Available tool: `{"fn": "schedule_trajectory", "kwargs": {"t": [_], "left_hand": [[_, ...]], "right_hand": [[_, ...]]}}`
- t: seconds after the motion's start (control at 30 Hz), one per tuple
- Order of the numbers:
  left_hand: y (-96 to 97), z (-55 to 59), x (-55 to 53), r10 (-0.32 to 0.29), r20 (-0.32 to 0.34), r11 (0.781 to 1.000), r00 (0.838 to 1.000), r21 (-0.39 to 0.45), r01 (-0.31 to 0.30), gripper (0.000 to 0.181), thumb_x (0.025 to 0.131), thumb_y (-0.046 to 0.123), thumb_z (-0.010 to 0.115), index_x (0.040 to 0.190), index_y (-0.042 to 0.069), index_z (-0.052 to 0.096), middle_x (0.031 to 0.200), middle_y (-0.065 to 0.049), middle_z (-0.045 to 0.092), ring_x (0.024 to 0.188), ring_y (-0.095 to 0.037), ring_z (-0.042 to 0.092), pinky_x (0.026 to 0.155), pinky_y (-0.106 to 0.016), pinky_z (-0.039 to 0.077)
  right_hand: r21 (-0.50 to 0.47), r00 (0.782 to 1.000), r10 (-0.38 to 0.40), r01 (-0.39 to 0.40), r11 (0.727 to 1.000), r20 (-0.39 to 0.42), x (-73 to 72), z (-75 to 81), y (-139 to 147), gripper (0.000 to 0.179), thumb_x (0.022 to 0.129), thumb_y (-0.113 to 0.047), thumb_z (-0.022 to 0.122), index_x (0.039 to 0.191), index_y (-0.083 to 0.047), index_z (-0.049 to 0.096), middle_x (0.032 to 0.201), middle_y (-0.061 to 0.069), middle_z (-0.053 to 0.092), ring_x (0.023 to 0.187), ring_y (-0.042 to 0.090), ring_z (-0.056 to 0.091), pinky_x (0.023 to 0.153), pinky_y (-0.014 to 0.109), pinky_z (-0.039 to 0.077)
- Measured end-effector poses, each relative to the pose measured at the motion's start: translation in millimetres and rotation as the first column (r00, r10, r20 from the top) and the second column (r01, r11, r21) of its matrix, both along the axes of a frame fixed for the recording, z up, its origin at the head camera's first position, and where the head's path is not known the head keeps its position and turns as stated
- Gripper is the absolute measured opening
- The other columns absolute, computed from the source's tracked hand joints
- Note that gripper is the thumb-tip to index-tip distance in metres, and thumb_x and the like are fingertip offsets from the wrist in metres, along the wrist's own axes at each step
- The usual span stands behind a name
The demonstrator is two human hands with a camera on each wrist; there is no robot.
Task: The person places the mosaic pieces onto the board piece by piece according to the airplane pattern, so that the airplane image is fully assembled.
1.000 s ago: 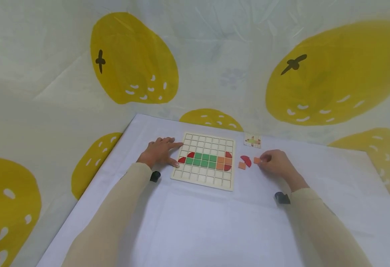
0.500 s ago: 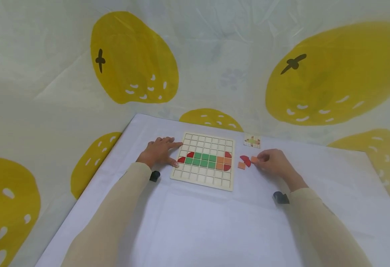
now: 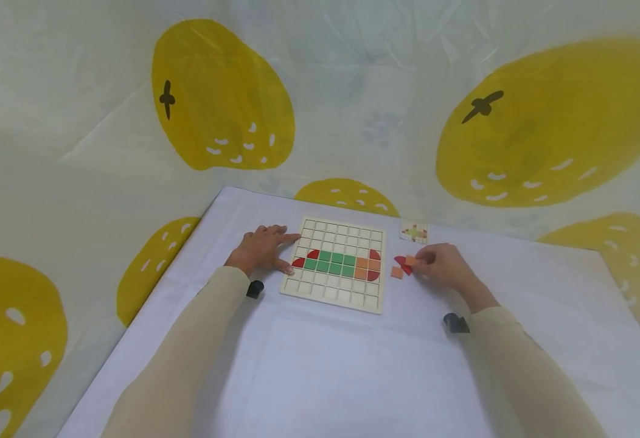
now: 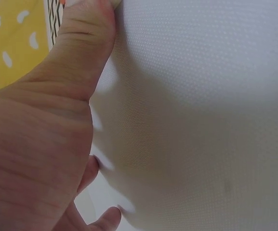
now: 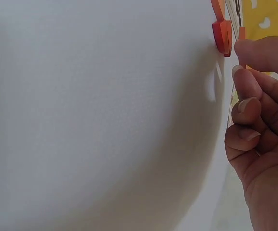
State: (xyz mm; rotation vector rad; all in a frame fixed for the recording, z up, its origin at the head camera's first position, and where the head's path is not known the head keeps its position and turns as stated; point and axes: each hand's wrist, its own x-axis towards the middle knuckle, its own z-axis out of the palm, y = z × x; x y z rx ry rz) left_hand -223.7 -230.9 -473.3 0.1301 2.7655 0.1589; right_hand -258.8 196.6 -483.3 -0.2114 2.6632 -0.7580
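In the head view a pale gridded board (image 3: 331, 293) lies on the white table, with green and orange squares and red quarter-round pieces set in its cells. My left hand (image 3: 260, 249) lies spread at the board's left side, forefinger and thumb touching its edge. Between thumb and forefinger my right hand (image 3: 445, 266) pinches an orange square tile (image 3: 410, 260), which overlaps loose red rounded pieces (image 3: 400, 260) right of the board. A second orange tile (image 3: 396, 272) lies beside them. The right wrist view shows the pinched tile (image 5: 242, 32) edge-on, above the table.
A small card (image 3: 414, 232) with a coloured pattern lies beyond the loose pieces, near the table's back edge. Behind the table (image 3: 320, 377) hangs a pale curtain (image 3: 342, 109) with large yellow fruit prints. A dark wrist camera (image 3: 455, 323) sits under the right wrist.
My right hand has moved left with the orange tile, from beside the loose red pieces to over them. My left hand and the board have stayed put.
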Motion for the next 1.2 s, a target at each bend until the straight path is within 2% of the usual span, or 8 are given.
{"fn": "schedule_trajectory", "kwargs": {"t": [0.37, 0.7, 1.0, 1.2], "left_hand": [[-3.6, -5.5, -3.7, -0.011, -0.007, 1.0, 1.0, -0.002, 0.011, 0.102, 0.075, 0.066, 0.083, 0.161, 0.047, 0.032, 0.174, -0.003, 0.029, 0.157, -0.039, 0.028, 0.124, -0.069, 0.028], [-3.2, -4.7, -3.1, -0.011, -0.002, 1.0, 1.0, -0.013, 0.011, 0.102, 0.075, 0.066, 0.083, 0.161, 0.047, 0.032, 0.174, -0.003, 0.028, 0.157, -0.039, 0.029, 0.124, -0.069, 0.029], [-3.1, -4.1, -3.3, -0.017, -0.004, 1.0, 1.0, -0.022, 0.017, 0.102, 0.075, 0.068, 0.082, 0.162, 0.046, 0.032, 0.174, -0.003, 0.028, 0.158, -0.039, 0.028, 0.123, -0.069, 0.029], [-3.0, -6.1, -4.0, -0.011, 0.003, 1.0, 1.0, -0.015, 0.012, 0.101, 0.076, 0.067, 0.081, 0.161, 0.047, 0.031, 0.174, -0.003, 0.028, 0.158, -0.038, 0.028, 0.124, -0.068, 0.028]], "right_hand": [[0.001, 0.999, 0.041, -0.041, 0.999, -0.01, -2.5, 0.6, -11.2, 0.035, 0.094, -0.034, 0.079, 0.117, -0.007, 0.076, 0.103, 0.011, 0.072, 0.094, 0.026, 0.061, 0.076, 0.028, 0.057], [0.016, 0.999, 0.05, -0.05, 0.999, 0.005, -5.6, 3.7, -23.0, 0.039, 0.095, -0.034, 0.078, 0.122, -0.006, 0.074, 0.105, 0.012, 0.072, 0.099, 0.027, 0.06, 0.078, 0.03, 0.059], [-0.002, 0.998, 0.061, -0.061, 0.998, -0.017, -6.0, 3.5, -33.4, 0.042, 0.091, -0.039, 0.081, 0.117, -0.007, 0.075, 0.093, 0.008, 0.073, 0.09, 0.024, 0.062, 0.074, 0.028, 0.054], [-0.007, 0.998, 0.063, -0.063, 0.998, 0.002, -7.0, 3.1, -39.1, 0.046, 0.09, -0.041, 0.082, 0.118, -0.006, 0.074, 0.094, 0.01, 0.071, 0.087, 0.024, 0.063, 0.07, 0.027, 0.054]]}}
